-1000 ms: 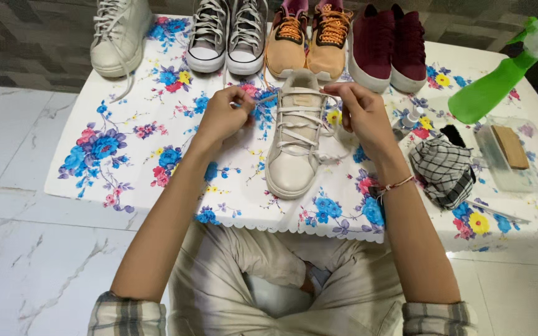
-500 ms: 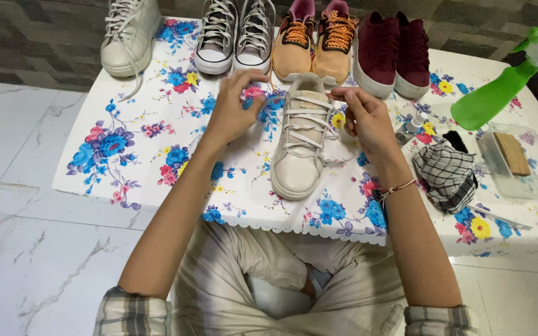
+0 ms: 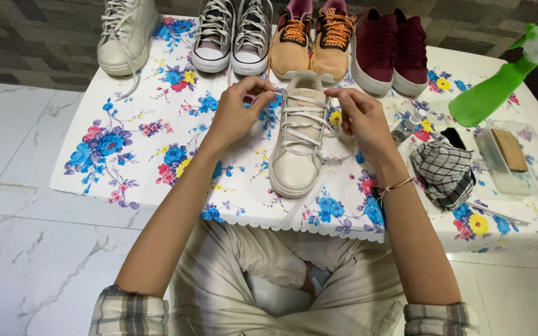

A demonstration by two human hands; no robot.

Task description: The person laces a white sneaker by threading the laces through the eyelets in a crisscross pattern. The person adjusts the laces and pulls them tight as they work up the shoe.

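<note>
A cream-white sneaker [image 3: 298,149] with white laces lies toe towards me on the flowered tablecloth [image 3: 157,155]. My left hand [image 3: 238,115] is just left of its collar, fingers pinched on one lace end. My right hand [image 3: 359,118] is at the right of the collar, pinching the other lace end. Both hands hold the lace at the top eyelets.
Along the far edge stand a white sneaker [image 3: 126,34], a grey pair [image 3: 231,34], a tan pair with orange laces [image 3: 312,43] and a maroon pair [image 3: 393,50]. At the right are a green spray bottle [image 3: 493,87], a checked cloth [image 3: 446,171] and a clear tray holding a brush [image 3: 509,152].
The view has drifted so the table sits lower and to the right. Both hands stay at the shoe's collar, working the lace ends; my left hand has drawn slightly closer to the shoe.
</note>
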